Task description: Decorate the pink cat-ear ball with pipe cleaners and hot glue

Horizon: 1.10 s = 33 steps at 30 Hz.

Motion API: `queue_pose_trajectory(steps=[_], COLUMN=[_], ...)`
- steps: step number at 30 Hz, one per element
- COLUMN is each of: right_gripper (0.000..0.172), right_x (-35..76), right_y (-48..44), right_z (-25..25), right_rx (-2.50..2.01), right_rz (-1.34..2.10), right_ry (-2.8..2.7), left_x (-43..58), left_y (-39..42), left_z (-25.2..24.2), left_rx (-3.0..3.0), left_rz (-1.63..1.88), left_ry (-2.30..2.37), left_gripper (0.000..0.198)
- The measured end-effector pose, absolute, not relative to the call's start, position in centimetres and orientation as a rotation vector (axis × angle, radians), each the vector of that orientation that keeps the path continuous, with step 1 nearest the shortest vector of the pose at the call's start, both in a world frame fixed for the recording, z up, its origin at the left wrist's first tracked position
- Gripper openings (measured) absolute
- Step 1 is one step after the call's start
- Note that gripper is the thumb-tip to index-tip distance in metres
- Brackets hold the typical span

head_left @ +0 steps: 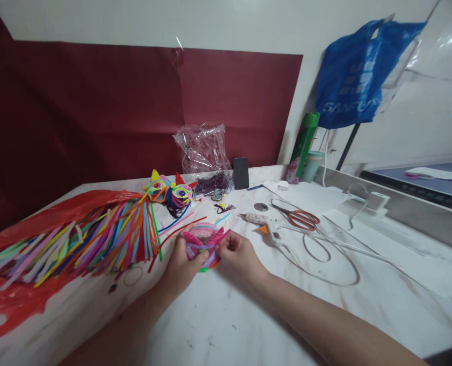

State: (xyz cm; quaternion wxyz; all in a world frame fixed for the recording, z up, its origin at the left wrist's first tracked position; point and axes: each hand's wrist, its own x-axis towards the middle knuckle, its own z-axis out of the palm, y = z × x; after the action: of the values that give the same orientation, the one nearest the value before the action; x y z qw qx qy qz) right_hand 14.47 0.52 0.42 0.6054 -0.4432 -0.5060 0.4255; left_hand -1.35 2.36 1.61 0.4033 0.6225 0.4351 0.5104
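Observation:
Over the middle of the table, my left hand (182, 262) is closed around a small pink and purple craft piece made of coiled pipe cleaners (205, 235), with bright pink raised parts on its front. At the piece's right edge, my right hand (238, 250) pinches a pink pipe cleaner end (226, 235) with thumb and fingers. Some green shows at the underside of the piece. Just left of it lie loose red pipe cleaners (178, 231). My fingers hide part of the piece.
Many coloured pipe cleaners (111, 239) lie on a red plastic bag (99, 198) at left. Two finished-looking colourful craft heads (180, 195) sit behind. Orange-handled scissors (304, 219), a glue gun (254, 218) and a looping white cable (325, 279) occupy the right. A phone (241, 173) leans at the back.

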Motion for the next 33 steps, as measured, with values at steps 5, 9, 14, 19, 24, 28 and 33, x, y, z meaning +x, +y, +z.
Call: queue_pose_trajectory(steps=[5, 9, 14, 19, 24, 28, 33], right_gripper=[0.016, 0.018, 0.025, 0.016, 0.012, 0.013, 0.021], right_x=[14.4, 14.3, 14.4, 14.9, 16.1, 16.8, 18.2], right_y=[0.3, 0.2, 0.1, 0.1, 0.1, -0.1, 0.7], right_z=[0.6, 0.5, 0.6, 0.9, 1.2, 1.2, 2.6], right_rx=[-1.041, -1.059, -1.001, -0.987, -1.089, -1.113, -1.248], right_rz=[0.994, 1.007, 1.093, 1.151, 1.015, 0.956, 0.791], right_ry=[-1.165, -1.159, -1.136, -1.103, -1.094, -1.125, -1.35], left_x=[-0.9, -0.9, -0.9, -0.9, -1.6, -2.1, -2.7], left_y=[2.4, 2.9, 3.3, 3.2, 3.2, 3.8, 5.1], left_z=[1.4, 0.2, -0.3, 0.4, 1.7, 1.7, 0.3], left_rx=[1.525, 1.483, 1.398, 1.345, 1.252, 1.249, 1.269], left_rz=[1.292, 1.329, 1.364, 1.305, 1.239, 1.252, 1.209], left_ry=[1.112, 1.099, 1.15, 1.16, 1.111, 1.069, 1.186], left_gripper=[0.072, 0.078, 0.076, 0.08, 0.074, 0.064, 0.062])
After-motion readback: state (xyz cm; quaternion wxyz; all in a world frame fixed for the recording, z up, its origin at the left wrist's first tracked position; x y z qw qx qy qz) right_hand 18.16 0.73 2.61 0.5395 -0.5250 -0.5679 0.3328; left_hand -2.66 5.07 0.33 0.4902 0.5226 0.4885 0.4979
